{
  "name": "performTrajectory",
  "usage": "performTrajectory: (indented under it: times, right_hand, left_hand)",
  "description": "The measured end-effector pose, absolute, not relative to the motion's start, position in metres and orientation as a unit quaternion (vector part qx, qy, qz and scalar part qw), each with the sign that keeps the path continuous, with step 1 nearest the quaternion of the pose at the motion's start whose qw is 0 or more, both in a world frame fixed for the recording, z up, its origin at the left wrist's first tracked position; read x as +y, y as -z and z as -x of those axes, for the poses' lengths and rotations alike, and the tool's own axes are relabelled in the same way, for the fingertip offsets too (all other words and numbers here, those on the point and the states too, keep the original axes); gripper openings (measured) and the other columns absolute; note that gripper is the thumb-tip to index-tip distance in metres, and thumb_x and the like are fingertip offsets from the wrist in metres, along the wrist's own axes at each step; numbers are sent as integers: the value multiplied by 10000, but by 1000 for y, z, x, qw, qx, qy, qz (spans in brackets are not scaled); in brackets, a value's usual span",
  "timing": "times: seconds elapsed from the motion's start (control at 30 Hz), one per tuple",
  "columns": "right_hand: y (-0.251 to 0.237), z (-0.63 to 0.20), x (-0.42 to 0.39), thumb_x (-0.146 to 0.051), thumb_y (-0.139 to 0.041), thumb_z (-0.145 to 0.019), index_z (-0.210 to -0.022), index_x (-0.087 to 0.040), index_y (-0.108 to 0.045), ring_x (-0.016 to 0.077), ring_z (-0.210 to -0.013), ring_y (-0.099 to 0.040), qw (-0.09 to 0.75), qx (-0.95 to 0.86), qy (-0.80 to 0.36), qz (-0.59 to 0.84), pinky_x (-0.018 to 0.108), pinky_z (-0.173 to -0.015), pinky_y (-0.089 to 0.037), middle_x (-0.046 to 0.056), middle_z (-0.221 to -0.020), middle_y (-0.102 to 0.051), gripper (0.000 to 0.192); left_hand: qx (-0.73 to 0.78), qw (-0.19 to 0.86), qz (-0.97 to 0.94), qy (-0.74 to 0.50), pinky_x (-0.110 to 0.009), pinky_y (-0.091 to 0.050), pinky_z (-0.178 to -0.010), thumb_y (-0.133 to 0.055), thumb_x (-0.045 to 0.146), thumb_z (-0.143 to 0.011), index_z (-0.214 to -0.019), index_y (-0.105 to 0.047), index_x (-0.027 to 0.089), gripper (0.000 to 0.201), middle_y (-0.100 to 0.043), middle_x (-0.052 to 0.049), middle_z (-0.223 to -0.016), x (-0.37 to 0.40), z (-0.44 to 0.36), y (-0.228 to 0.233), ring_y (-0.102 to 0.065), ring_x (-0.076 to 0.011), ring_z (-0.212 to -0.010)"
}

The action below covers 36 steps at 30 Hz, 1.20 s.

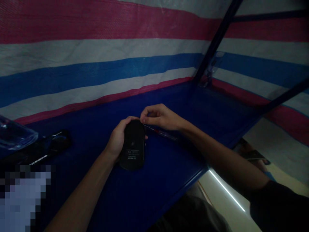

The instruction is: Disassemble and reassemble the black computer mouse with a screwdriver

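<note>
Head view shows one black, oblong, round-ended plastic device (132, 141) held in the bare left hand (117, 137), its fingers wrapped around the far end and side, over a smooth blue table (154, 190); the bare right hand (161, 117) is at the device's upper right corner, thumb and finger drawn narrow together, though I cannot tell whether they grip anything; the device's dark face bears small pale print near its lower end; besides it, I count one slender red-and-clear tool (164, 133), one clear plastic container (18, 133) and one glossy black object (55, 141)
</note>
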State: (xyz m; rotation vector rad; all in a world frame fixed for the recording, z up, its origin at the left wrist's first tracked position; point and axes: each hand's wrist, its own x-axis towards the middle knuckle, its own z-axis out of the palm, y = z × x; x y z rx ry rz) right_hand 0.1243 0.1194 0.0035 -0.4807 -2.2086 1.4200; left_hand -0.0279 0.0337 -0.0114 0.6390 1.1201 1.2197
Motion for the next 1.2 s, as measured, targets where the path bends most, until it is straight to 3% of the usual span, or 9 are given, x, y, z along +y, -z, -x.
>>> performTrajectory:
  times: [0.1, 0.2, 0.53, 0.77, 1.0, 1.1, 1.2]
  right_hand:
    - [-4, -121, 114, -263, -614, -821, -802, -112, -574, 65, -591, -512, 248, -743, -602, 154, 207, -557, -401, -22, -692, -569, 157]
    - [-2, -118, 112, -222, -609, -824, -793, -114, -572, 57, -566, -486, 232, -738, -612, 163, 200, -541, -394, -35, -659, -556, 118]
    - [7, -115, 111, -195, -588, -830, -794, -105, -599, 50, -552, -405, 275, -822, -471, 164, 196, -509, -307, -47, -623, -480, 97]
    - [8, -111, 113, -156, -643, -771, -877, -150, -519, 32, -431, -407, 249, -730, -609, 185, 174, -426, -327, -106, -565, -449, 163]
    - [10, -107, 113, -158, -646, -748, -871, -160, -528, 34, -388, -408, 237, -717, -619, 214, 163, -347, -282, -96, -562, -480, 170]
    - [7, -111, 118, -231, -626, -788, -870, -162, -533, 43, -404, -409, 241, -731, -602, 213, 174, -367, -277, -85, -564, -479, 142]
    - [-3, -129, 132, -394, -593, -830, -798, -163, -524, 53, -456, -396, 234, -784, -523, 239, 187, -423, -283, -72, -556, -448, 243]
  left_hand:
    - [493, 643, -279, -515, -265, -475, -385, -515, 377, -749, -874, -570, 150, 264, -643, -42, -604, 33, 23, 12, -632, -203, -447]
    - [495, 629, -298, -520, -269, -488, -393, -539, 372, -735, -853, -546, 163, 240, -626, -24, -579, 33, 22, 13, -639, -210, -454]
    - [498, 612, -303, -534, -254, -477, -384, -517, 344, -766, -821, -549, 176, 180, -584, 5, -533, 35, 21, 18, -592, -169, -408]
    - [503, 609, -306, -532, -272, -482, -395, -523, 333, -757, -873, -569, 165, 210, -607, -2, -587, 35, 21, 16, -588, -168, -413]
    - [516, 601, -309, -526, -291, -493, -409, -536, 346, -744, -889, -557, 167, 231, -630, -14, -602, 35, 22, 18, -627, -205, -453]
    - [516, 607, -303, -524, -298, -504, -430, -520, 358, -764, -888, -550, 171, 225, -631, -13, -614, 35, 22, 17, -616, -190, -449]
    - [510, 609, -313, -521, -288, -509, -450, -543, 439, -778, -887, -566, 172, 289, -650, -29, -681, 34, 22, 16, -645, -195, -518]
